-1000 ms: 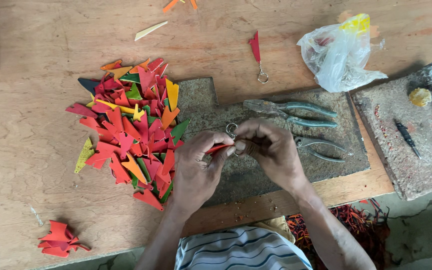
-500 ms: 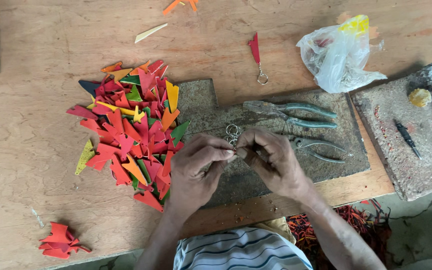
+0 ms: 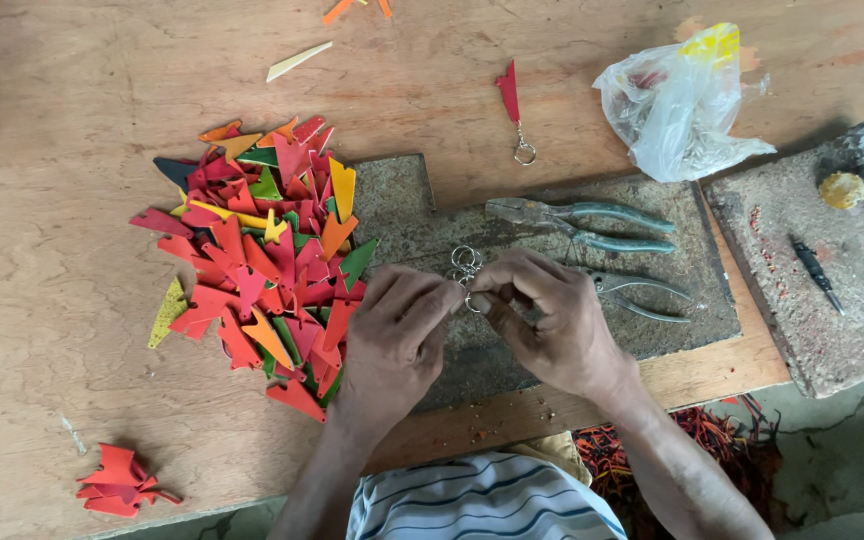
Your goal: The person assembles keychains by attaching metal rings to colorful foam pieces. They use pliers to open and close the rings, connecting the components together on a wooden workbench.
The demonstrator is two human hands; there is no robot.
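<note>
— What was pinched between the fingertips at that moment?

— A small cluster of metal key rings (image 3: 464,262). The left hand (image 3: 397,325) and the right hand (image 3: 542,320) met over it, thumbs and forefingers closed together on the rings from either side, a loop or two poking out just above the pinch. Whether a coloured piece was also tucked in there, I couldn't tell; the fingers covered it.

— And what step did it look like?

— I judged it as working a ring open or threading it, fine two-handed fiddling done over the dark stone slab (image 3: 402,195) directly beneath the grip.

— What lay around the grip?

— Just beyond the right hand's knuckles, two pairs of pliers (image 3: 592,225), one above the other, lay untouched on the slab. Left of the left hand sat a heap of red, orange and green cut pieces (image 3: 262,265), near enough to reach. Farther beyond the grip lay a finished red tag with its ring (image 3: 514,110), and to its right a crumpled plastic bag (image 3: 677,105).

— What would the next move have called for?

— Steady pressure, I'd say, holding the ring's split open without letting it slip, and perhaps one hand freed for a piece from the heap.
</note>
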